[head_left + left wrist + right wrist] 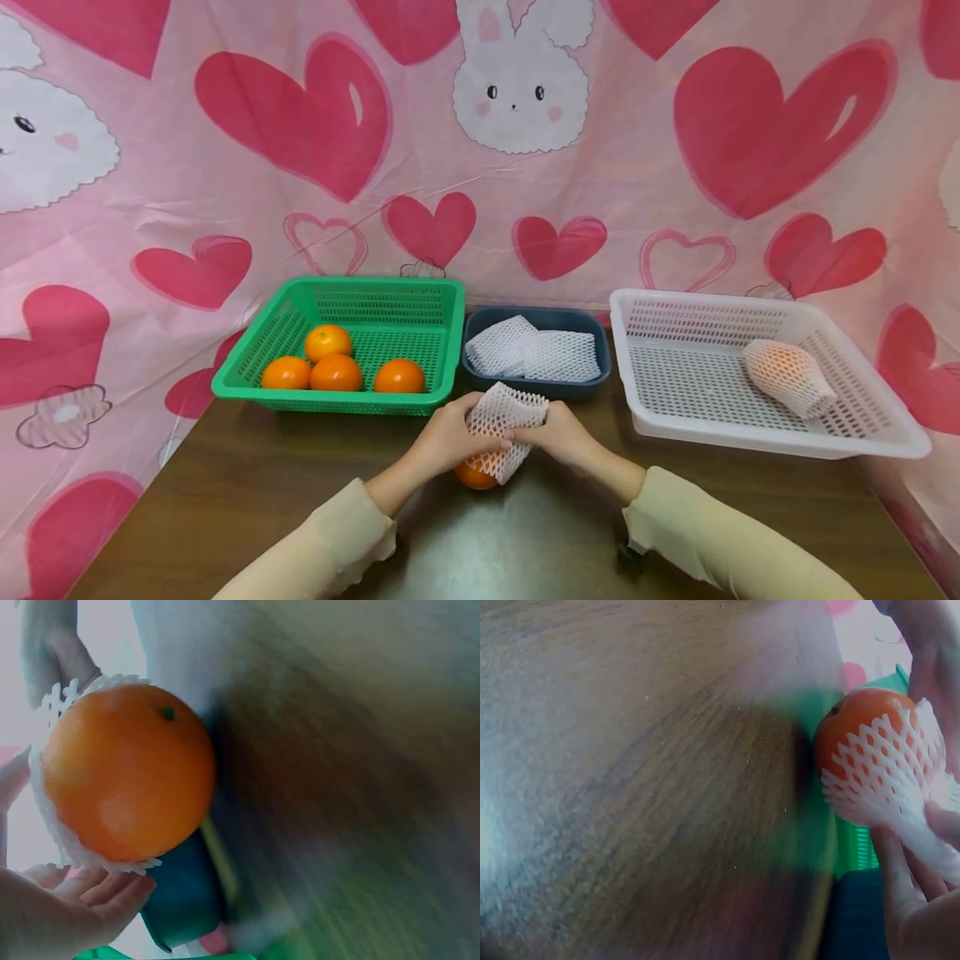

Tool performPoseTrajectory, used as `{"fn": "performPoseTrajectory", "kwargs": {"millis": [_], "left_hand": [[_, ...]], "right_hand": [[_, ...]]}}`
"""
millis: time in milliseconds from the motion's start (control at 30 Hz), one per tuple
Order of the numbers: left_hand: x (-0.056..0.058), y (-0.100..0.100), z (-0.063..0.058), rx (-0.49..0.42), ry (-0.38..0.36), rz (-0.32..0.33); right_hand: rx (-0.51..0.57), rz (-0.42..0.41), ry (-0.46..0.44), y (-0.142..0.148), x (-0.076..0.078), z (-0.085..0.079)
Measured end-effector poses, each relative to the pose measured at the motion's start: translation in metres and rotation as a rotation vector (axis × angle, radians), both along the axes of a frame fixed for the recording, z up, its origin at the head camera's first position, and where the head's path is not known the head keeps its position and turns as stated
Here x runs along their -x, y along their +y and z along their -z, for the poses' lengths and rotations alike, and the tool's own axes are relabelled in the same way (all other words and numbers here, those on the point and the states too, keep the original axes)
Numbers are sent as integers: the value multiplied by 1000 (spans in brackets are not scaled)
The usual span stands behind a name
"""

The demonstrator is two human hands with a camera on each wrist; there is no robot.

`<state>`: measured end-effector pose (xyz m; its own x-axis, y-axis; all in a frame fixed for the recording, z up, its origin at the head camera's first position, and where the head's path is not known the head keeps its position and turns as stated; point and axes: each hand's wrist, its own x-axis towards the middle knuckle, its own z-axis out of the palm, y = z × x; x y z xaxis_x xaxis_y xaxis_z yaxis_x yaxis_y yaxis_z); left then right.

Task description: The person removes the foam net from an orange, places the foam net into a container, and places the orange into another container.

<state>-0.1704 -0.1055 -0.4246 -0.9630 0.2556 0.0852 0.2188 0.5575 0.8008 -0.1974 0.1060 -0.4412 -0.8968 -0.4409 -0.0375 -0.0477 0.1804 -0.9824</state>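
An orange (pixel 131 772) sits partly inside a white foam net sleeve (pixel 506 410), its lower end with the green stem bare. My left hand (pixel 448 435) grips the orange and the net from the left, fingers curled along the side. From the right, my right hand (pixel 558 433) pinches the net, its thumb lying over the mesh near the left thumb. In the right wrist view the net (pixel 889 769) reaches over about half of the fruit, with its loose end bunched at the right fingers (pixel 900 877).
A green basket (pixel 337 400) with several oranges (pixel 335 372) stands at the left. Behind my hands, a dark blue bin (pixel 536 387) holds white foam nets (pixel 558 354). At the right, a white basket (pixel 705 423) contains one netted orange (pixel 783 371). A pink printed cloth hangs behind.
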Motion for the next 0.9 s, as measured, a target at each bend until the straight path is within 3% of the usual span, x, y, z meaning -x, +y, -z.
{"fn": "performPoseTrajectory", "kwargs": {"millis": [167, 433, 900], "left_hand": [[-4, -2, 3, 28, -81, 56], [-6, -3, 5, 8, -129, 91], [-6, -8, 12, 7, -138, 129]], "right_hand": [[39, 1, -104, 1, 2, 2], [136, -9, -204, 2, 4, 1], [244, 39, -283, 4, 4, -3]]}}
